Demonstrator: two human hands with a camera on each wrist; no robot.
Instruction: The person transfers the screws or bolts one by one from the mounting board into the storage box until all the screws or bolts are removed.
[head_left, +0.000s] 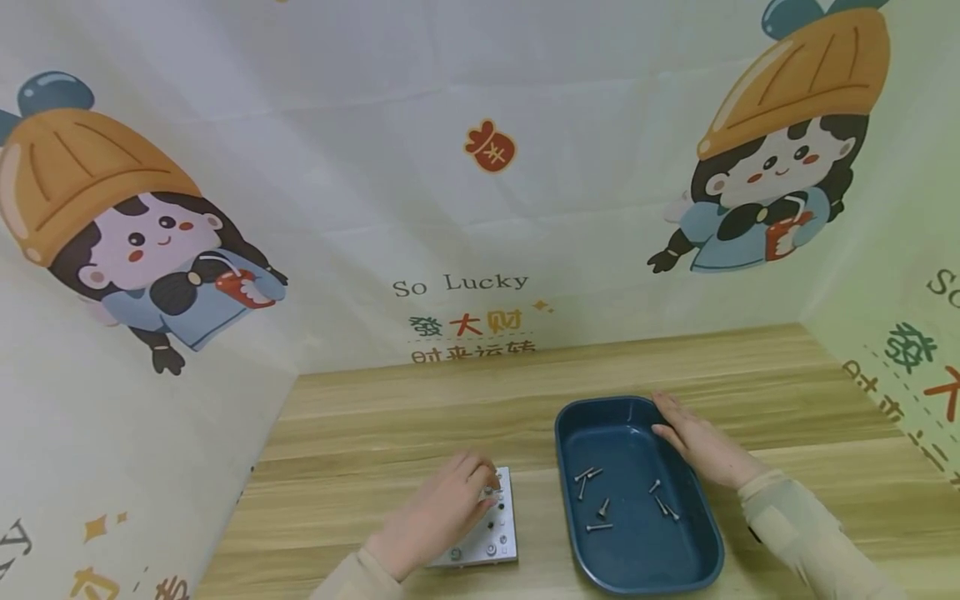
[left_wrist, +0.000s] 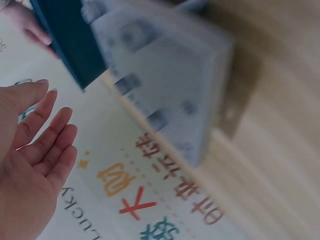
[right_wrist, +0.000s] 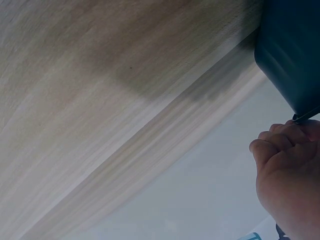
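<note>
My left hand [head_left: 447, 500] is over a silver metal plate [head_left: 508, 533] studded with small bolts and holes, its fingertips bent down at the plate's far part. In the left wrist view the left hand [left_wrist: 37, 145] has loosely bent fingers, thumb tip close to the index finger, and nothing shows between them. My right hand [head_left: 705, 442] holds the far right corner of a dark blue tray [head_left: 622, 558], thumb on the rim. From the right wrist view, curled fingers of the right hand [right_wrist: 287, 155] meet the tray's rim. Loose bolts [head_left: 603, 507] lie scattered inside the tray.
The plate and tray stand side by side on a wood-grain table [head_left: 390, 417]. A white printed cloth [head_left: 360, 208] with cartoon figures and lettering hangs behind the table and at both sides.
</note>
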